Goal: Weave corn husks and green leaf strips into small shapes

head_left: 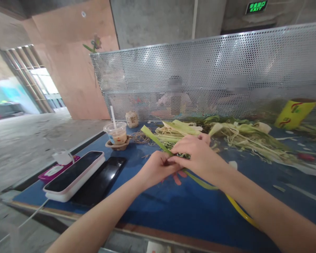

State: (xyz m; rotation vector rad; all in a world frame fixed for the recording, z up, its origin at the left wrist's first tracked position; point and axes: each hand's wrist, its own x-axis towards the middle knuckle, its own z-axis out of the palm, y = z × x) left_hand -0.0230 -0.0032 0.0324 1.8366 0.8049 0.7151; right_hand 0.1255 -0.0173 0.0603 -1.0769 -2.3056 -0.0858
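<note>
With my left hand [158, 168] and right hand [196, 151] both pinched tight on this green leaf [156, 140], uneven pulling could split it.

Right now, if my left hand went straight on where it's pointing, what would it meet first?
Probably your right hand, right beside the left hand's fingertips; depth is unclear, so it might slip underneath.

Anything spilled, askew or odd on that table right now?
Only some litter: loose leaf scraps are strewn across the right of the blue tabletop, apart from the leaf pile, so that side looks untidy. The drink cup stands upright, no spill visible.
</note>
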